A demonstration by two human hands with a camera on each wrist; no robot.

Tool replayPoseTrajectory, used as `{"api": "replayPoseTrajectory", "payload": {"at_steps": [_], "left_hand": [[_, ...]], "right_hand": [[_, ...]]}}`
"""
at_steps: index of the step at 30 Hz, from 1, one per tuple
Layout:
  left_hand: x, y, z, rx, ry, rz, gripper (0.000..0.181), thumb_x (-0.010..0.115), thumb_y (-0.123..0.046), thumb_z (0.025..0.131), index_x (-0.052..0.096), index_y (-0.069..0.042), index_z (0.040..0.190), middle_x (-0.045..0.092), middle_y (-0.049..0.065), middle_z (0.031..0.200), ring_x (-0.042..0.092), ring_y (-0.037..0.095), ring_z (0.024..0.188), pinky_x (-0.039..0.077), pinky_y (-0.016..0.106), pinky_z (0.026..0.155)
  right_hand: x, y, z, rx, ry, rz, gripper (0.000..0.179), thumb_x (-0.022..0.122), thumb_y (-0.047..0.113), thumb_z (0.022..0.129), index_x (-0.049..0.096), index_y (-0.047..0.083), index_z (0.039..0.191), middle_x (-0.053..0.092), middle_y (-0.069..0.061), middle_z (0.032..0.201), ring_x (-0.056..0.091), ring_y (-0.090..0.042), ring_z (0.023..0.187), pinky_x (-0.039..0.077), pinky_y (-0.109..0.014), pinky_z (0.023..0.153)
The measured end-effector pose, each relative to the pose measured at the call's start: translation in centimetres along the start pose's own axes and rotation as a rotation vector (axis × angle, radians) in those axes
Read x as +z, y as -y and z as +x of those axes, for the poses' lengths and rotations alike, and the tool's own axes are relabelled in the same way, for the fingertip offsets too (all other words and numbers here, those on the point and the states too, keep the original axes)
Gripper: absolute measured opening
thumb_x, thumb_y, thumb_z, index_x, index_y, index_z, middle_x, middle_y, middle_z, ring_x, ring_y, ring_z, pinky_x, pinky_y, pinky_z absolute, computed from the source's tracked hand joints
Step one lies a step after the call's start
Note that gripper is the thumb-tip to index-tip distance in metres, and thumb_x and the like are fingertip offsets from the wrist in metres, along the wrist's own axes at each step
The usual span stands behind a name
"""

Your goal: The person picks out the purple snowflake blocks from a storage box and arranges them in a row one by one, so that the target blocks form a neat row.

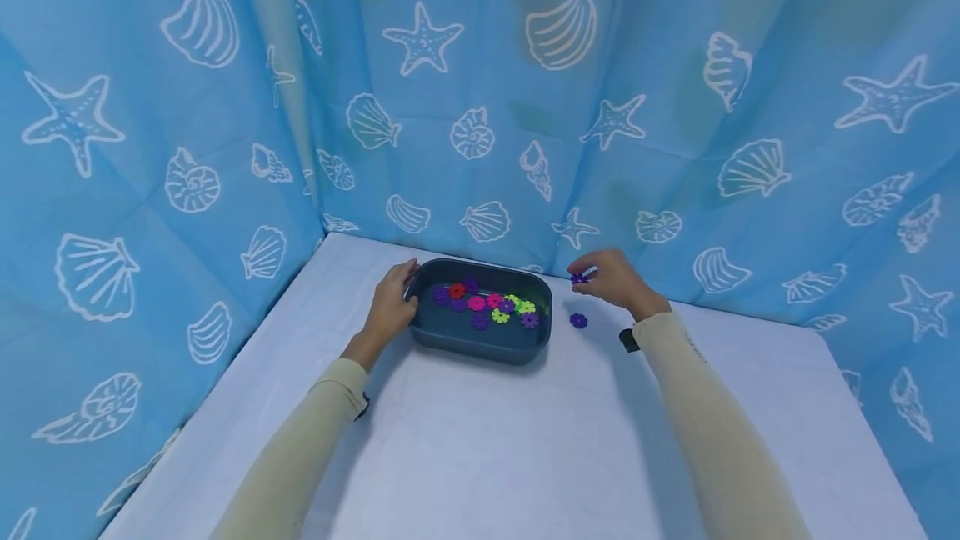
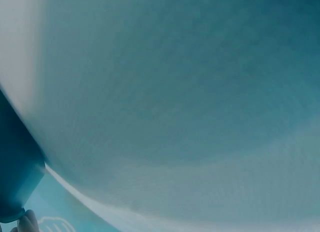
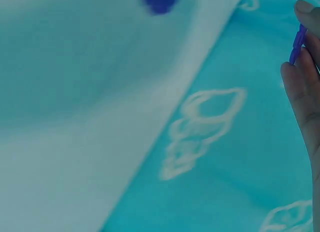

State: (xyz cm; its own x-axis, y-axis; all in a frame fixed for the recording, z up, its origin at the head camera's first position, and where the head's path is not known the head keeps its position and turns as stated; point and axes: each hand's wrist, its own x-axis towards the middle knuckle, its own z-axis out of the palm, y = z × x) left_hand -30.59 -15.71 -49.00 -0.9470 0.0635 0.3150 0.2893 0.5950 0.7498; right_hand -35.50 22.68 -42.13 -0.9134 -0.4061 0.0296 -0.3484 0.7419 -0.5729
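Observation:
A dark grey-blue plastic tub [image 1: 472,346] stands near the table's back edge with several flower-shaped plastic discs inside, purple, red, pink and yellow-green. My left hand [image 1: 390,304] grips the tub's left end, thumb over the rim; in the left wrist view only its fingertips [image 2: 28,221] show beside the tub [image 2: 17,167]. Right of the tub, my right hand [image 1: 613,277] pinches a purple flower-shaped disc [image 3: 298,43] between thumb and fingers, above the table. Another purple disc [image 1: 578,321] lies on the table below that hand.
The table has a white cover [image 1: 487,448]. A blue curtain [image 1: 480,73] printed with white shells and starfish hangs along its back and left side, close behind the tub and my right hand.

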Motion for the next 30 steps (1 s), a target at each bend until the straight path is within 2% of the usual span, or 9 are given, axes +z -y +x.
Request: {"api": "replayPoseTrajectory", "payload": {"at_steps": [4,13,22,30], "left_hand": [[-0.1,0.0,-0.1,-0.008,0.001,-0.001,0.067,0.057,0.02,0.08,0.038,0.008,0.143,0.047,0.02,0.137,0.046,0.03,0.131,0.039,0.029,0.111],[0.1,0.2,0.0,0.008,-0.005,0.013,0.067,0.057,0.019,0.08,0.038,0.007,0.143,0.047,0.019,0.137,0.045,0.03,0.132,0.039,0.031,0.111],[0.1,0.0,-0.1,-0.009,-0.002,0.009,0.067,0.058,0.019,0.081,0.038,0.006,0.143,0.047,0.019,0.137,0.045,0.029,0.132,0.039,0.031,0.111],[0.1,-0.3,-0.1,-0.042,0.01,0.018,0.067,0.058,0.017,0.082,0.038,0.004,0.144,0.047,0.018,0.138,0.044,0.028,0.133,0.038,0.03,0.112]], "right_hand": [[0.6,-2.1,-1.5,0.106,0.008,0.012,0.031,0.075,0.011,0.085,0.072,0.007,0.115,0.067,-0.011,0.112,0.059,-0.031,0.105,0.057,-0.048,0.088],[2.7,-5.1,-3.7,0.222,0.039,0.053,0.036,0.075,0.011,0.084,0.07,0.009,0.12,0.066,-0.01,0.117,0.061,-0.031,0.106,0.054,-0.049,0.093],[4.0,-6.0,-4.5,0.264,0.031,0.059,0.033,0.077,0.011,0.083,0.071,0.009,0.115,0.067,-0.011,0.114,0.062,-0.03,0.103,0.057,-0.046,0.09],[4.2,-6.4,-4.5,0.302,0.026,0.066,0.034,0.076,0.013,0.084,0.071,0.012,0.117,0.066,-0.009,0.116,0.061,-0.03,0.105,0.054,-0.047,0.094]]}}
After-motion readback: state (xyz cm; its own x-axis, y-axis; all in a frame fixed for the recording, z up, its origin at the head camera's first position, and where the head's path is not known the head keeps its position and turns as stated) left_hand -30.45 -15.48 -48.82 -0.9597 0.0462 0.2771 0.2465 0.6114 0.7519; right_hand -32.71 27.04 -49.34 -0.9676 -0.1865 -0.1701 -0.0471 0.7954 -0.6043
